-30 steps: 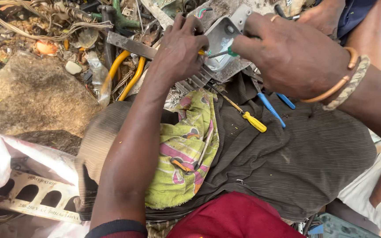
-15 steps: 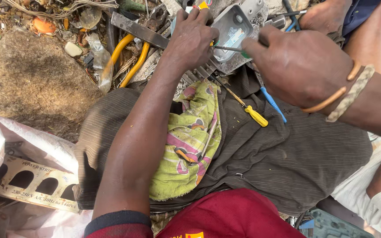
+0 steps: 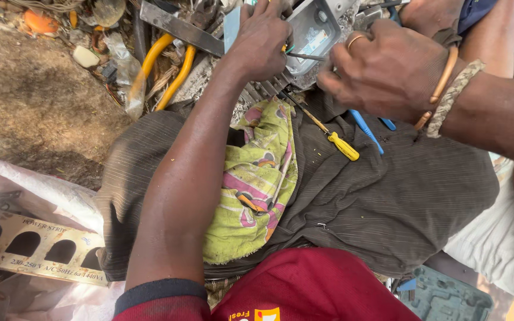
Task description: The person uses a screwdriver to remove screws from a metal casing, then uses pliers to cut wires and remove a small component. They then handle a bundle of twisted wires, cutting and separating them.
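Top centre of frame: left hand (image 3: 263, 41) clenched on grey finned metal casing (image 3: 313, 32); right hand (image 3: 388, 68) grasping thin metal screwdriver shaft (image 3: 304, 57). Yellow-handled screwdriver (image 3: 328, 132) lay below on dark striped cloth (image 3: 388, 196).

Green patterned cloth (image 3: 257, 184) on lap; yellow-handled screwdriver (image 3: 331, 135) beside it.

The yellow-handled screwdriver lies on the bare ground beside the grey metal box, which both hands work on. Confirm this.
Not quite. In the head view the yellow-handled screwdriver lies on the dark cloth over the lap, below the grey metal box worked on by the left hand and right hand.
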